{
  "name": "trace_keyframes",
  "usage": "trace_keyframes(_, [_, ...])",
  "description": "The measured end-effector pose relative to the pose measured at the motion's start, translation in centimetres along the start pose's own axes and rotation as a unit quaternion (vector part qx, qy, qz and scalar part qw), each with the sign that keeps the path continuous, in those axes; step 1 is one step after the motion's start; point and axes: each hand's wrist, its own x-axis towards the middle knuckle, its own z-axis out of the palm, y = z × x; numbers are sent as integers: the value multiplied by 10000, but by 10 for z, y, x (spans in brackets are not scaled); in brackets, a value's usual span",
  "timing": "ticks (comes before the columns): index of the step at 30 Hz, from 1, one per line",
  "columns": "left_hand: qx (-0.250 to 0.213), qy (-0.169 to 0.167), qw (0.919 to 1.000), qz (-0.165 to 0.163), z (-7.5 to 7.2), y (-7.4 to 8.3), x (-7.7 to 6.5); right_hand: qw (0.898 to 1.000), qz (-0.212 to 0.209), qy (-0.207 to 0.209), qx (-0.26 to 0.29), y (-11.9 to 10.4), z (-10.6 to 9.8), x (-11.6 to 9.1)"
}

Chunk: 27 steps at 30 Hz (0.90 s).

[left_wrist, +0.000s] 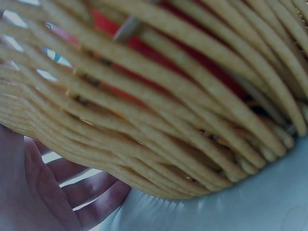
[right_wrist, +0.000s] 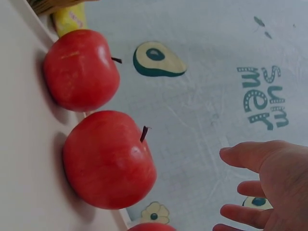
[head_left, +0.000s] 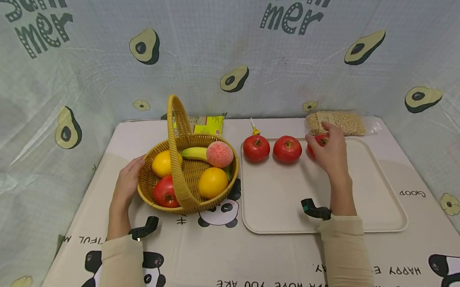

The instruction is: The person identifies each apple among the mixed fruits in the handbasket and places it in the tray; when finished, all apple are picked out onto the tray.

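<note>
A yellow wicker basket (head_left: 233, 183) with a tall handle stands left of centre. Inside lie two orange-yellow fruits (head_left: 212, 183), a red apple (head_left: 165, 192), a banana (head_left: 193, 153) and a pink, rough-skinned round fruit (head_left: 219, 154). My left hand (head_left: 127, 182) rests against the basket's left side, its fingers (left_wrist: 91, 190) stretched along the outside of the weave. Along the back of a cream tray (head_left: 322, 208) sit three red apples, the middle one (head_left: 287, 149) beside the left one (head_left: 256, 148). Around the rightmost apple (head_left: 313, 152), partly hidden, my right hand (head_left: 332, 152) hovers with thumb and fingers spread.
Behind the tray lies a clear bag of pale kernels (head_left: 348, 123). A yellow packet (head_left: 209, 126) is behind the basket, and a small yellow-wrapped lollipop (head_left: 255, 129) lies behind the left apple. A patterned curtain (head_left: 192, 61) rises at the table's back edge.
</note>
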Motion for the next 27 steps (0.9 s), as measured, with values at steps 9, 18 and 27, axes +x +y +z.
trace_keyframes(9, [40,6,10000,57,0,-1,0,9998,-196,-19,52,-14,4,-3])
trace_keyframes(18, [44,12,10000,4,0,-2,1,9991,-402,-37,131,-19,9,-6])
trace_keyframes(27, [19,-12,10000,-31,0,-3,2,9982,-582,-131,82,-24,13,-9])
